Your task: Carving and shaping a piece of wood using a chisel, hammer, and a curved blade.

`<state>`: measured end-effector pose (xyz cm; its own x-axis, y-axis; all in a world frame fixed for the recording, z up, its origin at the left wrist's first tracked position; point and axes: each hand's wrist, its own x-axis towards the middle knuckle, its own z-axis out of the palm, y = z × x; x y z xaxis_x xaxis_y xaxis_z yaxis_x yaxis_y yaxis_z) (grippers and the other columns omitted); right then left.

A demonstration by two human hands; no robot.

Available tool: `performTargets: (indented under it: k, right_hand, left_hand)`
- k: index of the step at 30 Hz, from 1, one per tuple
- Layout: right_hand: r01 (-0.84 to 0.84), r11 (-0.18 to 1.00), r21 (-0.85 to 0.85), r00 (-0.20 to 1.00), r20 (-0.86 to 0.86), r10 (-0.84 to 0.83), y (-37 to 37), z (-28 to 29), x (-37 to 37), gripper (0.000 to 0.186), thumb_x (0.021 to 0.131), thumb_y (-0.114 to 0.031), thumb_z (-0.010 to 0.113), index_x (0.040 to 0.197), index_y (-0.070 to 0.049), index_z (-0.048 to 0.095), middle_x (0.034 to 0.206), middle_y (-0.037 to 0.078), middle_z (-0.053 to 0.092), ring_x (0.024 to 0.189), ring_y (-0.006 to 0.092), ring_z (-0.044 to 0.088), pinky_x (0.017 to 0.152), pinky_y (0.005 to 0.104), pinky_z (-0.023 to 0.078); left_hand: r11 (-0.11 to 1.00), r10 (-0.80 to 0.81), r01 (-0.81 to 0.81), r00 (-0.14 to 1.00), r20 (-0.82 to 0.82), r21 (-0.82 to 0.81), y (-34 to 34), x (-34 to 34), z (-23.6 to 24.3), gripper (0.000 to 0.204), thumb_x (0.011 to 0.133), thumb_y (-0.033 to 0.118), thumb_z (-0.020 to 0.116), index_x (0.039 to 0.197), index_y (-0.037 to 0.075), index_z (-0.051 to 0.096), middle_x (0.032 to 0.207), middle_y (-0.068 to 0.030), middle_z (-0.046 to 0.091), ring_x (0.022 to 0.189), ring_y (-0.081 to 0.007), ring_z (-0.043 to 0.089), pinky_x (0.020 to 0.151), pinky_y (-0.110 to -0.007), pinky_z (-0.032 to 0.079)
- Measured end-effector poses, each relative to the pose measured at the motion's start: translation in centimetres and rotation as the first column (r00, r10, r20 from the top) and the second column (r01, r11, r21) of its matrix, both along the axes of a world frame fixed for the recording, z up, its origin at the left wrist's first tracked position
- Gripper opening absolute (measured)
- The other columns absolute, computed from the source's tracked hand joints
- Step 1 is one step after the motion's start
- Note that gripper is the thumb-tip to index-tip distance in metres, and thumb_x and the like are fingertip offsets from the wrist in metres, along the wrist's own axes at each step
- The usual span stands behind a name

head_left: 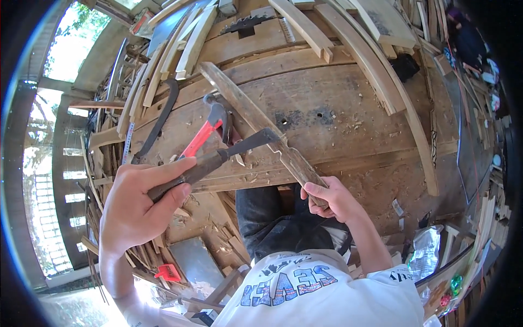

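My left hand (143, 199) is closed round the wooden handle of a hooked knife (251, 143) with a short dark blade. The blade's tip rests against or just over a long weathered wood strip (245, 103), near a notch in its edge; whether it touches, I cannot tell. Gripped in my right hand (330, 199) is the near end of that strip. Its far end slants up to the left across the workbench (359, 103). A claw hammer (216, 117) with a red handle lies behind the knife, partly covered by it.
A dark curved blade (160, 120) lies at the bench's left. Several pale wood pieces (362, 57) lie along the right and back, near a circular saw blade (248, 23). Wood chips dot the bench. A red plastic piece (168, 272) and a grey board (197, 261) are down left.
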<state>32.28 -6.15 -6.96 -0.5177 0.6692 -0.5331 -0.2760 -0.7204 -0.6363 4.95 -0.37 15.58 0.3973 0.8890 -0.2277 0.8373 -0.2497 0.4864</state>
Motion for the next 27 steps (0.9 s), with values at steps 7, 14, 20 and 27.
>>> performTargets:
  k: [7,14,20,27]
  right_hand:
    - [0.015,1.0,0.007,1.0,-0.024,-0.015,0.1,-0.3,-0.1,0.035,0.094,-0.037,0.058,0.085,-0.003,0.055,0.056,0.004,0.049,0.042,0.0085,0.039,0.037,0.0227,0.025]
    - [0.032,0.998,0.057,0.997,-0.072,-0.028,-2.2,-0.7,-2.8,0.036,0.097,-0.037,0.053,0.089,-0.002,0.055,0.056,0.003,0.048,0.042,0.0087,0.04,0.037,0.0226,0.029]
    - [0.16,0.969,0.189,0.974,0.127,-0.186,-4.3,0.0,-4.1,0.036,0.097,-0.035,0.053,0.092,0.0,0.057,0.058,0.003,0.053,0.046,0.0067,0.046,0.041,0.0215,0.034]
    - [0.352,0.891,0.288,0.915,0.094,-0.393,-6.1,0.0,-4.7,0.034,0.098,-0.034,0.052,0.103,-0.001,0.054,0.064,0.004,0.056,0.048,0.0071,0.047,0.042,0.0203,0.035]
  left_hand:
    - [0.991,-0.037,0.039,0.999,-0.018,0.129,-2.7,-0.3,-4.7,0.039,0.083,0.008,0.064,0.122,0.002,0.061,0.063,-0.0145,0.06,0.051,-0.0285,0.058,0.051,-0.039,0.045]
    - [0.942,0.221,-0.299,0.894,0.39,0.153,-5.6,0.8,-10.7,0.041,0.085,0.003,0.065,0.125,-0.005,0.057,0.074,-0.0112,0.065,0.058,-0.0117,0.056,0.055,-0.024,0.044]
    - [0.787,0.338,-0.529,0.8,0.496,0.316,-5.8,2.6,-17.1,0.037,0.089,0.003,0.06,0.125,-0.007,0.055,0.083,-0.0145,0.067,0.071,-0.0136,0.061,0.066,-0.026,0.048]
    - [0.7,0.236,-0.318,0.948,0.213,0.64,-5.0,7.5,-17.3,0.048,0.084,0.021,0.066,0.126,0.001,0.054,0.106,-0.0154,0.058,0.096,-0.0343,0.05,0.087,-0.047,0.035]
